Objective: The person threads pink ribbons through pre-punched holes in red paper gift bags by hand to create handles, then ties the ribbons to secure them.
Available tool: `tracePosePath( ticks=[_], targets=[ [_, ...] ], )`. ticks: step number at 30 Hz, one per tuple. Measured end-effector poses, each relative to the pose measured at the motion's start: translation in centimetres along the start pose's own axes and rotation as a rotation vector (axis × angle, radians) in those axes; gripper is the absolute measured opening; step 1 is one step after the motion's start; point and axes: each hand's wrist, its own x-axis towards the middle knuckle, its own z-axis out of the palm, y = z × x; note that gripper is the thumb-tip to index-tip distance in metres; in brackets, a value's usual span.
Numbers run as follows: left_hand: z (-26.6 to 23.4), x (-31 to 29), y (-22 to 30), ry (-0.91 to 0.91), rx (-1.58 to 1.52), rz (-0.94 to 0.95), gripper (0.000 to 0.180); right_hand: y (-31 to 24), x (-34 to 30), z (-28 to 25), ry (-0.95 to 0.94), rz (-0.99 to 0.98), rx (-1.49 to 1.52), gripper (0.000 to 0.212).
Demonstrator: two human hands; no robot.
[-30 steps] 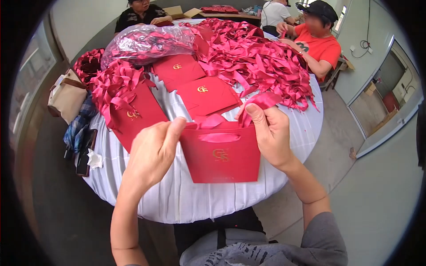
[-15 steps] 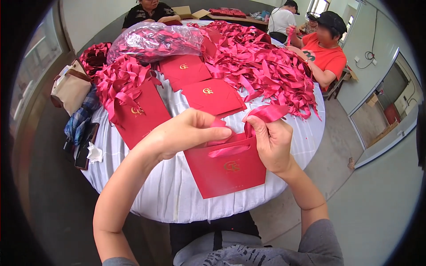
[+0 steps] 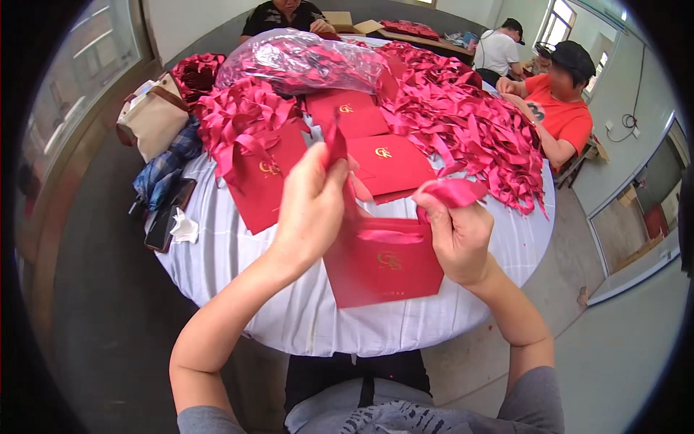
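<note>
A red paper gift bag with a gold emblem hangs upright in front of me, over the near part of the table. My left hand is closed on a pink ribbon that rises from the bag's left side. Closed at the bag's upper right corner, my right hand grips another length of ribbon, its loose end sticking out to the right. A short ribbon handle lies across the bag's front. Beyond my hands, flat red bags lie stacked.
A white-covered round table bears ribbon heaps, a clear plastic sack and another red bag. Along the left edge are a cream handbag, a folded umbrella, a phone and tissue. Several people sit around the room.
My left hand has turned and lifted, drawing its ribbon up from the bag. My right hand keeps its hold at the other corner. The whole view has shifted a little.
</note>
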Motion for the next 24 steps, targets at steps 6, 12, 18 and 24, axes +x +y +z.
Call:
tracePosePath(
  ticks=[6,12,18,24],
  targets=[
    [-6.3,3.6,4.4,0.266,0.338,0.343,0.017,1.7,8.3,5.3,-0.08,0.133,0.236,0.028],
    [-16.0,5.8,-2.0,0.563,1.109,0.46,0.067,7.5,11.7,10.3,-0.523,0.508,0.089,0.042],
    [-7.3,-0.8,-1.0,0.155,0.827,0.535,0.016,15.3,4.6,2.9,-0.383,0.504,-0.164,0.031],
    [-1.5,2.7,-7.7,-0.147,0.611,0.091,0.039,17.4,-0.6,0.3,-0.647,0.757,-0.439,0.04]
  ],
)
